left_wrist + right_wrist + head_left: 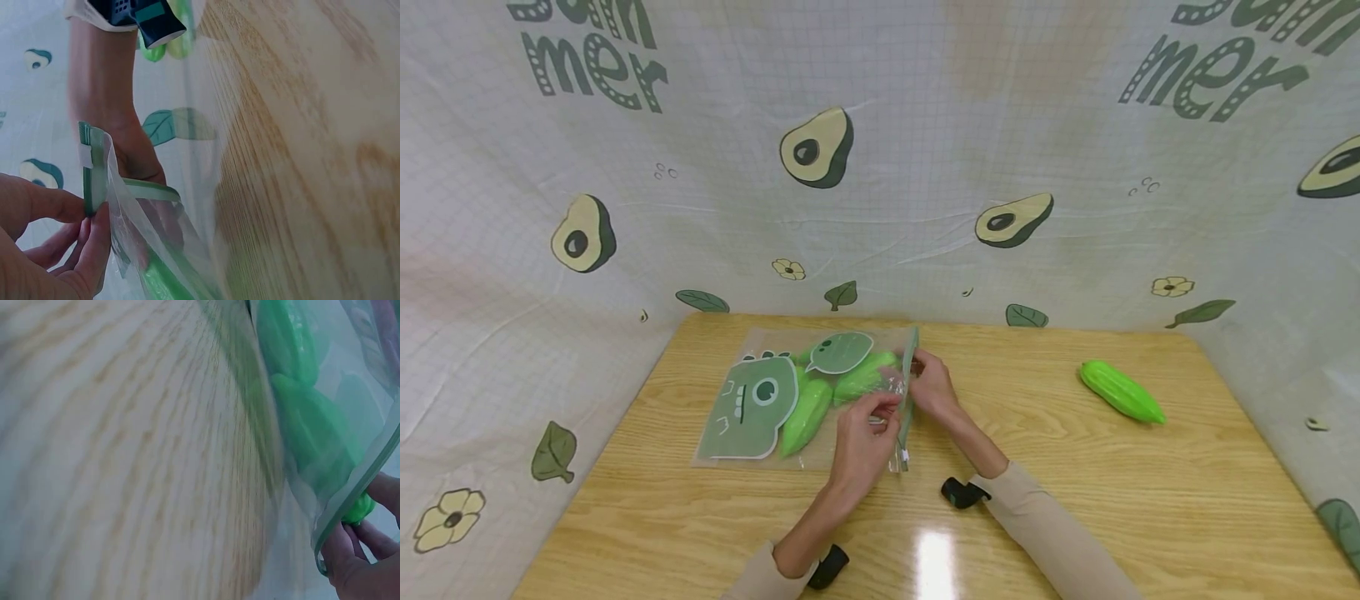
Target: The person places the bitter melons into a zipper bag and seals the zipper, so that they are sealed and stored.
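A clear zip bag (818, 460) with a green dinosaur print lies on the table, its mouth facing right. Inside it are several bright green, ridged, cucumber-like vegetables (807, 417). My left hand (867, 442) pinches the green zip edge (95, 181) of the mouth between thumb and fingers, holding it up. My right hand (932, 385) reaches into the parted mouth, its fingers showing through the plastic. There, in the right wrist view, thumb and fingers (375, 540) close round the end of one green vegetable (357, 509).
Another ridged green vegetable (1122, 392) lies by itself on the right side of the wooden table (1037, 375). A white cloth (910, 167) printed with avocados hangs behind the table and at both sides. Each wrist carries a small black camera (962, 493).
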Demonstrator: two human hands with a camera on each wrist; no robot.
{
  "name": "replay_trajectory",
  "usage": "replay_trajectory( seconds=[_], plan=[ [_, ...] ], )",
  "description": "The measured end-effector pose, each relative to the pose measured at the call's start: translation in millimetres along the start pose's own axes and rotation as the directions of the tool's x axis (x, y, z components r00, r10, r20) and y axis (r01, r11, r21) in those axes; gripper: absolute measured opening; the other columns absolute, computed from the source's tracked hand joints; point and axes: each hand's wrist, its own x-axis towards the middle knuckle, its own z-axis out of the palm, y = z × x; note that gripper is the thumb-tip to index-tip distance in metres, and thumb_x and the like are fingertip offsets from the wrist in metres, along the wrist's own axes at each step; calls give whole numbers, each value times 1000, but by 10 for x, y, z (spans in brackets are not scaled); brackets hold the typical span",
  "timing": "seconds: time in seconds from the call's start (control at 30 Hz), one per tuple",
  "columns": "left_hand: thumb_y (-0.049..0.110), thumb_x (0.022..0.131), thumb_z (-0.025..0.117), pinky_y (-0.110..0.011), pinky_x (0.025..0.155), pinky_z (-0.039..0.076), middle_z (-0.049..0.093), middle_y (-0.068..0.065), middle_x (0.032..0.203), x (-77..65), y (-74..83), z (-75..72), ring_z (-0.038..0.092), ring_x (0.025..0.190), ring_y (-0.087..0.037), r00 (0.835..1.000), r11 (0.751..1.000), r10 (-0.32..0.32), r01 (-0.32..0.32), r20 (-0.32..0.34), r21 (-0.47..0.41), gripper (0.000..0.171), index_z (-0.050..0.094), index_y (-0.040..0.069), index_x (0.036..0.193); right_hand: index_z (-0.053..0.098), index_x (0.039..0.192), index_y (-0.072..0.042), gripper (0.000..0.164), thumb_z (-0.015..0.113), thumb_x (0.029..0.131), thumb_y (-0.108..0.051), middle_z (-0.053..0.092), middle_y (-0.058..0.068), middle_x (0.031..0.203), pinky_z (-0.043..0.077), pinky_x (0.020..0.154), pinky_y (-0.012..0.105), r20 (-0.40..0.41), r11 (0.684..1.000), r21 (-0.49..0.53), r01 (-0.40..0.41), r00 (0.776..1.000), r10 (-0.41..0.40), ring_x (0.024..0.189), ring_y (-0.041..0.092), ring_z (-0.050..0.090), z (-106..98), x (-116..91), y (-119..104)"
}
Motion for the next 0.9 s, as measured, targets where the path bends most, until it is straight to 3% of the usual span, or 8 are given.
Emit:
replay_trajectory(
  seconds=[0.47, 0.77, 0.9],
  plan=[
    [-10, 87, 68, -25, 74, 61, 72, -11, 97, 3, 13, 3, 70, 87, -22, 1000, 1000, -24, 24, -2, 7, 22, 74, 0, 106, 71, 119, 0, 37, 81, 90, -21, 73, 17, 110, 57, 87, 41, -25, 1000, -10, 29, 999, -29, 106, 32, 68, 58, 52, 26],
    [-8, 88, 68, -24, 75, 60, 71, -10, 98, 1, 37, 5, 70, 87, -21, 999, 999, -47, 47, 2, 23, 21, 74, 1, 107, 72, 116, -1, 36, 81, 90, -23, 72, 15, 109, 55, 81, 35, -23, 999, -2, 45, 999, -45, 101, 28, 67, 67, 77, 28],
    [-9, 88, 68, -26, 74, 61, 71, -11, 97, 1, 39, 13, 70, 87, -21, 999, 999, -37, 37, -8, 23, 21, 75, 0, 106, 73, 115, 0, 34, 81, 90, -23, 73, 16, 109, 55, 86, 40, -28, 998, -22, 66, 997, -66, 103, 29, 67, 69, 96, 29]
  ],
)
